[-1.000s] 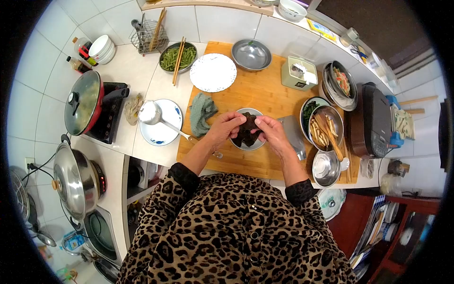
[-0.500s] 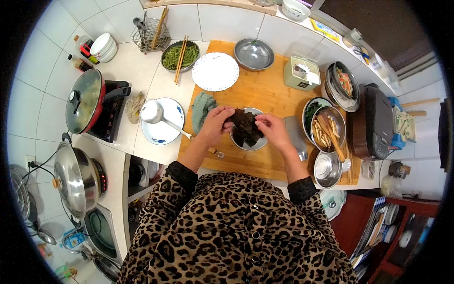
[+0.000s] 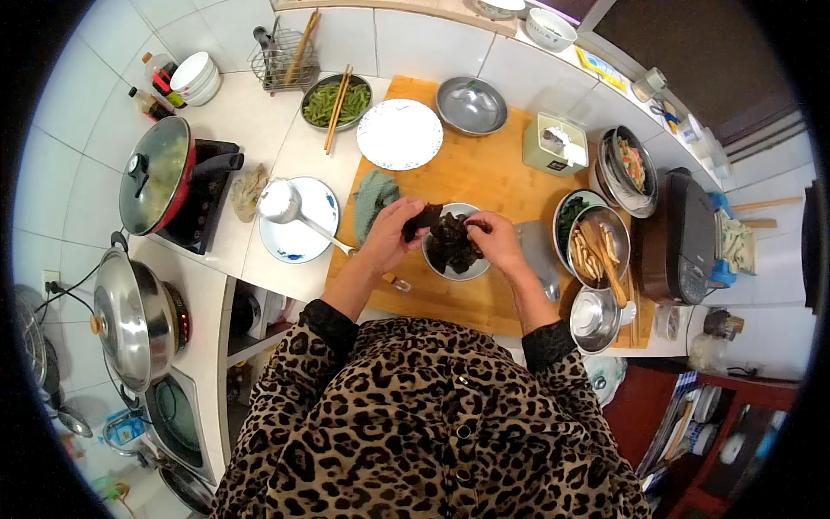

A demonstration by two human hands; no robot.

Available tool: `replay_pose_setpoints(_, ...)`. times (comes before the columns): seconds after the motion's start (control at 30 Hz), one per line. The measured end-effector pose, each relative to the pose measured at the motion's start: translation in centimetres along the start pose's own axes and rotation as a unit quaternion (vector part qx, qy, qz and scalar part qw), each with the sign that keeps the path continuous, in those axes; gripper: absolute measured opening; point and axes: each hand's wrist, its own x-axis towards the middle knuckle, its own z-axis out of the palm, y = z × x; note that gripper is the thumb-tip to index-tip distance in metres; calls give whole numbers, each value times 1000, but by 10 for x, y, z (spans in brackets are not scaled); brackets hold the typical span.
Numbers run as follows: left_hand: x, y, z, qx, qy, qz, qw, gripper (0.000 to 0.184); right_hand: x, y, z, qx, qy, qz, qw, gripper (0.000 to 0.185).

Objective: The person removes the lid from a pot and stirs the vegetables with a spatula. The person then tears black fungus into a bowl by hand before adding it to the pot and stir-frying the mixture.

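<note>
Dark, crinkled wood ear mushrooms (image 3: 453, 244) fill a white bowl (image 3: 465, 275) on the wooden cutting board (image 3: 424, 189). My left hand (image 3: 393, 232) is closed on one dark piece of wood ear at the bowl's left rim. Over the right side of the bowl, my right hand (image 3: 495, 240) pinches at the wood ear, fingertips touching the dark pieces. A cleaver (image 3: 538, 259) lies flat on the board just right of my right hand, partly covered by that forearm. Beside my left wrist is a crumpled green cloth (image 3: 373, 201).
A white plate (image 3: 399, 134) and a grey metal bowl (image 3: 471, 105) stand behind the hands. On the left are a ladle (image 3: 281, 203) on a plate, a lidded red pan (image 3: 156, 177) and a steel pot (image 3: 134, 320). Sliced mushrooms (image 3: 592, 251) and a rice cooker (image 3: 679, 233) are right.
The wood ear that spanned both hands is now apart: my left hand holds a piece at the left, while my right hand stays over the bowl. The whole view has shifted slightly.
</note>
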Motion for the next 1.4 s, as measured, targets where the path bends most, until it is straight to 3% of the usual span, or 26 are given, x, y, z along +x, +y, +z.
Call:
replay_pose_setpoints(0.03, 2, -2, -2, 14, -20, -12, 1000, 18, -1, -2, -5, 159, -13, 42, 986, 20)
replay_pose_setpoints(0.1, 1, -5, 1, 14, -4, -16, 1000, 17, -4, -4, -17, 184, -45, 85, 978, 22)
replay_pose_setpoints(0.2, 2, -8, 5, 6, 8, -15, 1000, 17, -7, -8, -18, 105, -62, 19, 992, 27)
replay_pose_setpoints(0.23, 3, -8, 6, -6, 2, -11, 1000, 17, -10, -13, -15, -31, -73, -41, 996, 34)
replay_pose_setpoints(0.27, 2, -9, 7, -3, 4, -10, 1000, 17, -14, -18, -12, -166, -82, -100, 978, 41)
replay_pose_setpoints(0.3, 2, -9, 11, -6, 20, -10, 1000, 19, -17, -27, -8, -164, -83, -103, 978, 41)
replay_pose_setpoints(0.37, -1, -5, 11, -7, 37, -7, 999, 20, -26, -47, 6, -298, -121, -118, 939, 53)
replay_pose_setpoints(0.4, -3, -4, 10, -4, 24, -4, 1000, 20, -33, -46, 15, -343, -68, -174, 921, 55)
replay_pose_setpoints(0.53, -6, -3, 6, 6, 21, 3, 1000, 18, -22, -37, 36, -357, -76, -143, 920, 49)
replay_pose_setpoints(0.63, -8, -2, 5, 1, 39, -8, 999, 14, -9, -22, 36, -336, -69, -136, 929, 41)
replay_pose_setpoints(0.73, -8, -4, 0, -1, 51, -5, 999, 13, -4, -14, 24, -220, -40, -141, 964, 30)
replay_pose_setpoints(0.8, -9, -5, -3, -6, 47, -5, 999, 14, -1, -8, 12, -66, -29, -100, 992, 20)
replay_pose_setpoints(0.83, -9, -5, -3, -9, 44, -3, 999, 15, 1, -5, 7, -69, -28, -99, 992, 20)
replay_pose_setpoints(0.9, -10, -6, -2, -11, 44, -7, 999, 15, 2, -2, 0, 159, -49, 8, 986, 14)
replay_pose_setpoints(0.97, -10, -8, -1, -11, 47, -11, 999, 15, 0, -2, -3, 202, -45, 48, 977, 12)
replay_pose_setpoints(1.07, -9, -10, -1, -13, 56, -17, 998, 16, -5, -9, -7, 175, -15, 58, 983, 14)
replay_pose_setpoints(1.13, -10, -7, 2, -3, 56, -18, 998, 18, -8, -12, -7, -9, -17, -80, 997, 23)
replay_pose_setpoints(1.17, -11, -6, 3, -3, 57, -19, 998, 18, -10, -15, -4, -9, -17, -79, 997, 23)
replay_pose_setpoints(1.23, -12, -5, 4, -7, 52, -7, 999, 19, -20, -26, 5, -166, 24, -139, 976, 29)
replay_pose_setpoints(1.4, -15, -6, 5, 4, 71, -9, 997, 17, -31, -44, 32, -322, -21, -137, 937, 40)
